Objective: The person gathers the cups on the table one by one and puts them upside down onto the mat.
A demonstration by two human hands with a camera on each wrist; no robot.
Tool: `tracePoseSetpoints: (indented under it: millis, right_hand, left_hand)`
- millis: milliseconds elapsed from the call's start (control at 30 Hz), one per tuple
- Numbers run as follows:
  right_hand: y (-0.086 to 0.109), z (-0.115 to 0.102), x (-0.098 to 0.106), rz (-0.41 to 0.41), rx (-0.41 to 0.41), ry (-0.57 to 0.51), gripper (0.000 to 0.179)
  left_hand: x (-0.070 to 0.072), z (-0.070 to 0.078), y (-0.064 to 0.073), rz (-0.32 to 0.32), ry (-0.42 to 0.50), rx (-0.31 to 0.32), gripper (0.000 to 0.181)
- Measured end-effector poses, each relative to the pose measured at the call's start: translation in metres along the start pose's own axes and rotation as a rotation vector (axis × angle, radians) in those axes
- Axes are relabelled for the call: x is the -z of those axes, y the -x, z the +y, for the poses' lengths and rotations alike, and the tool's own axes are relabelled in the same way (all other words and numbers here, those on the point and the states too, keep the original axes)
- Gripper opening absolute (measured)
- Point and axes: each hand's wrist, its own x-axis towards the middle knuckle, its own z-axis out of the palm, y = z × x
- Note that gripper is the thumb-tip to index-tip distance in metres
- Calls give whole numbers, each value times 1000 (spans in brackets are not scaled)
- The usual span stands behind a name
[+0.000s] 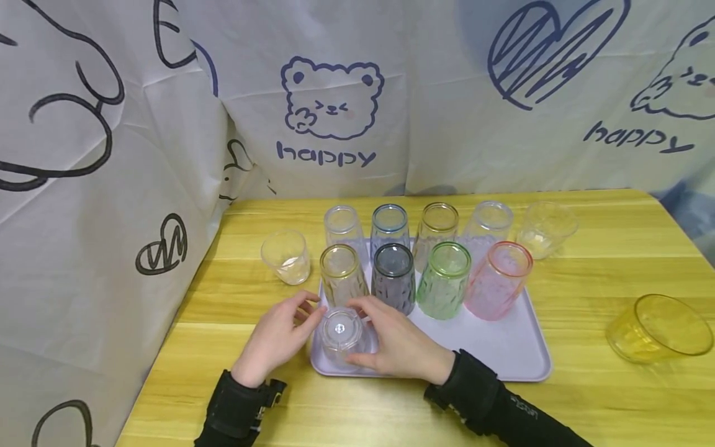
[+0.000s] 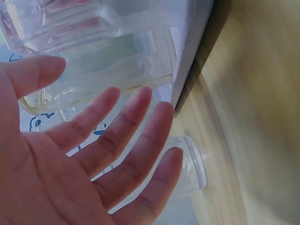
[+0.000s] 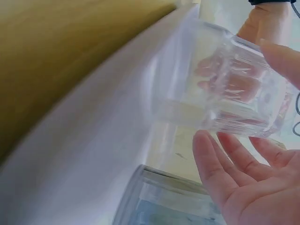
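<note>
An upside-down clear glass (image 1: pixel 342 332) stands at the front left corner of the lilac tray (image 1: pixel 480 354). My right hand (image 1: pixel 399 341) holds it from the right, thumb in front and fingers behind. The right wrist view shows that hand (image 3: pixel 253 183) with its fingertips at the side of the clear glass (image 3: pixel 234 84). To the left of the glass is my left hand (image 1: pixel 279 335), its thumb tip by the glass wall. Seen in the left wrist view, the left hand (image 2: pixel 93 150) has spread, fairly straight fingers and grips nothing. Just behind stands an upside-down yellow-rimmed glass (image 1: pixel 343 279).
More upside-down glasses stand in two rows on the tray, among them a grey glass (image 1: pixel 393 279), a green glass (image 1: pixel 445 285) and a pink glass (image 1: pixel 497 285). Off the tray are a clear tumbler (image 1: pixel 287 261) at left, another tumbler (image 1: pixel 544 233) at back right and a yellow tumbler (image 1: pixel 653 332).
</note>
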Motion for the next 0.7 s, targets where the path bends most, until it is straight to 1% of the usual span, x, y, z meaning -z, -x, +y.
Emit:
tracePoseSetpoints:
  millis: [100, 233, 367, 433, 533, 633, 700]
  right_hand:
    - [-1, -4, 4, 26, -1, -38, 77]
    - [-1, -13, 11, 76, 10, -136, 72]
    - [-4, -21, 18, 171, 33, -267, 58]
    - [-6, -26, 21, 223, 47, -355, 50]
    - [-9, -32, 26, 278, 65, -503, 39]
    - [-14, -37, 30, 302, 73, -670, 34]
    - [-17, -40, 32, 312, 73, -755, 33]
  left_hand:
    - [2, 0, 0, 43, 33, -3, 29]
    - [8, -1, 0, 126, 82, -20, 27]
    - [15, 0, -1, 223, 114, -56, 23]
    - [18, 0, -3, 278, 135, -71, 21]
    - [22, 0, -5, 375, 171, -95, 19]
    - [26, -1, -9, 487, 198, -119, 22]
    - [28, -3, -12, 552, 216, -129, 27]
